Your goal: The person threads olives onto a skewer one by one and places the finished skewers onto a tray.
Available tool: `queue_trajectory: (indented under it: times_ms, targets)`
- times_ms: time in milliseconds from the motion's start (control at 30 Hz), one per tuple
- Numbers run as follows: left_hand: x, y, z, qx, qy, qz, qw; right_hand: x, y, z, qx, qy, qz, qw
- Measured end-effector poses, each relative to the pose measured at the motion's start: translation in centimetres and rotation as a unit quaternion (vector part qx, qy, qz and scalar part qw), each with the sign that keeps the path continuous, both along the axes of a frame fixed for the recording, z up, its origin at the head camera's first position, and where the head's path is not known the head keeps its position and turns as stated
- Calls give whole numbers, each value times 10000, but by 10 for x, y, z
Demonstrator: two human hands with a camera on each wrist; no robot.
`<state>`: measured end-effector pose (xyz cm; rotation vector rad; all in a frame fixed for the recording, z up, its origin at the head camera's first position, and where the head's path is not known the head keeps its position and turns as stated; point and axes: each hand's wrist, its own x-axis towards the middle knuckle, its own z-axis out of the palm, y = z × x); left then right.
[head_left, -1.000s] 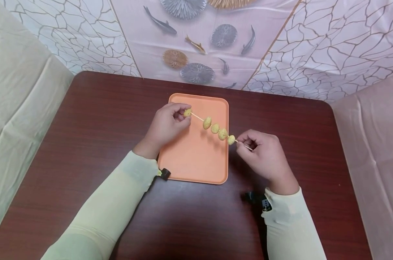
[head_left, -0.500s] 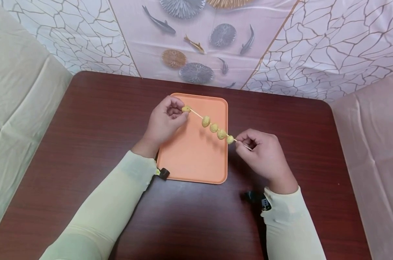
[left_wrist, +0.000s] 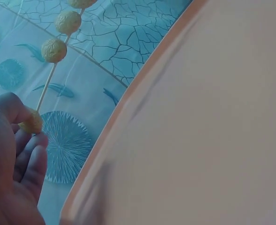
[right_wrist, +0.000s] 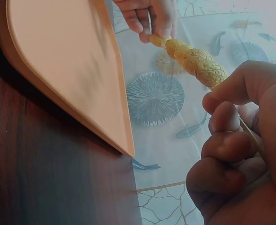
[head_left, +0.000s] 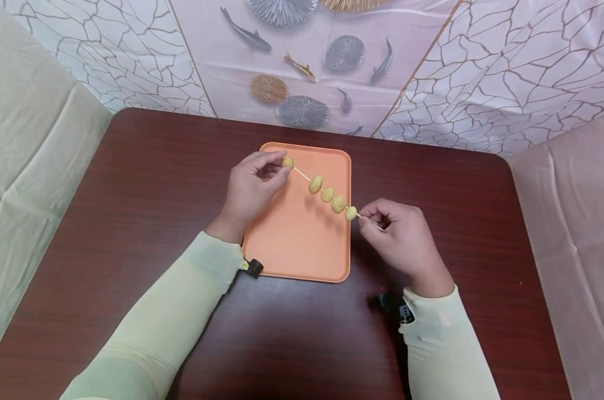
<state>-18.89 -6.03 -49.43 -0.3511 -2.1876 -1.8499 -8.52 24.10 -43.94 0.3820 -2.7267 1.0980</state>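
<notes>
A thin wooden skewer [head_left: 302,174] slants through the air over an orange tray [head_left: 297,250]. Several small yellow balls [head_left: 327,194] with wrinkled skin are threaded along it, bunched toward the right hand. My left hand [head_left: 252,186] pinches one more such ball [head_left: 288,162] between thumb and fingertips at the skewer's far end, set apart from the others by a bare length of stick. Whether the tip goes right through that ball is hidden by the fingers. My right hand [head_left: 404,236] grips the bare near end of the skewer, just right of the tray, with its fingers curled.
The tray lies on a dark red-brown table [head_left: 302,339]. Patterned cloth [head_left: 302,66] with fish and round motifs hangs behind the table, and plain pale cloth [head_left: 37,133] closes the left side. A small black camera [head_left: 254,268] sits at the left wrist.
My left hand has risen slightly toward the tray's far edge with its ball, and the ball has turned in the fingers. My right hand and the skewer have shifted a little left.
</notes>
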Motion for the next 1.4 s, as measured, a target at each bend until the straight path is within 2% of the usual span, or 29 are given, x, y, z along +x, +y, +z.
queue_trajectory:
  times_ms: [167,500,800,1167,1400]
  targets:
    - [0,1,1,-128,49,189,9997,0,-1,-1,-6,3,-1,10000]
    - [2,2,1,-342,-53,206,9992,-2,-7,-3,-13,39,150,9999]
    - [4,5,1,-483,-13,6,9988,-3,-11,-6,-35,-6,190,9998]
    - [9,10,5,-748,200,-261,9967,-4,-13,-7,5,1,150,9999]
    - [11,12,5,-940,121,-348,9949,-4,-13,-8,-29,-32,136,9999]
